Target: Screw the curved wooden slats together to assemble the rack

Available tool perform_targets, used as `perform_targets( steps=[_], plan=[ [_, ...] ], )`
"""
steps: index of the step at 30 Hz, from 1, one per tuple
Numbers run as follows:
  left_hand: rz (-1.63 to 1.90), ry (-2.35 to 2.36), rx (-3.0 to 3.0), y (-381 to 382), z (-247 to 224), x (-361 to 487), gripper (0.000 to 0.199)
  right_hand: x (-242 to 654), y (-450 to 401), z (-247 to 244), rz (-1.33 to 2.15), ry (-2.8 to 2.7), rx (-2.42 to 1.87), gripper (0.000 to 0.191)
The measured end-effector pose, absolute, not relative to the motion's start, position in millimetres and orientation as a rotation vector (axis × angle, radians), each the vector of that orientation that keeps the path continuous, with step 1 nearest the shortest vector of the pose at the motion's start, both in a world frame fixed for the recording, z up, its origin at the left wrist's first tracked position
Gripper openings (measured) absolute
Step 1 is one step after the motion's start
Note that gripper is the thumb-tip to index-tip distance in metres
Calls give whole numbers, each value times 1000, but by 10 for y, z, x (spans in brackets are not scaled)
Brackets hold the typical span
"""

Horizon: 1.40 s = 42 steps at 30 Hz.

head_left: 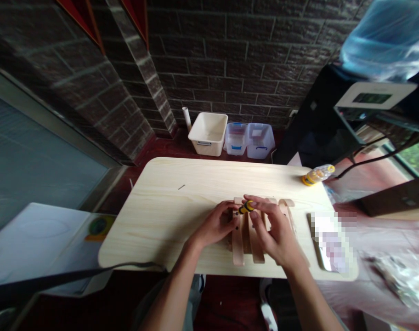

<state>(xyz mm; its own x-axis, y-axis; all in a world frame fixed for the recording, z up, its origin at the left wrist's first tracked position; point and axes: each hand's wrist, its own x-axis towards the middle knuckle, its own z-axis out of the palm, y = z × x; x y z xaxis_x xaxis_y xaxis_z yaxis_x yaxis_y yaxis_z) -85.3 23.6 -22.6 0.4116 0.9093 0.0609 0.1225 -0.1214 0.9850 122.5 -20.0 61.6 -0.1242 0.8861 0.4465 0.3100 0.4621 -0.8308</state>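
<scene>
My right hand (269, 225) is closed on a short yellow and black screwdriver (246, 207), its tip pointing left and down toward a wooden slat. Beside that tip, my left hand (221, 223) has its fingers bent around the edge of the leftmost slat (238, 248). Several pale slats, among them a second one (257, 250), lie side by side as one wooden piece on the table. A dark spot, perhaps a screw, shows on the leftmost slat. Whatever sits between the left fingertips is too small to make out.
The pale wood table (168, 207) bears a small dark rod (181, 187), a plastic bottle (318, 175) and a blurred-out flat object (333, 243). Behind it stand a cream bin (208, 133) and two clear boxes (260, 140). A water dispenser (313, 115) rises at right.
</scene>
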Motion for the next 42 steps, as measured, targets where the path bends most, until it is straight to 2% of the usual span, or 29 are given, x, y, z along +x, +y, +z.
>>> perform_targets(
  steps=[42],
  plan=[
    [802,959,1483,262,-164,-861,38,1219,-167,655,661,-1653,-1014,29]
  ],
)
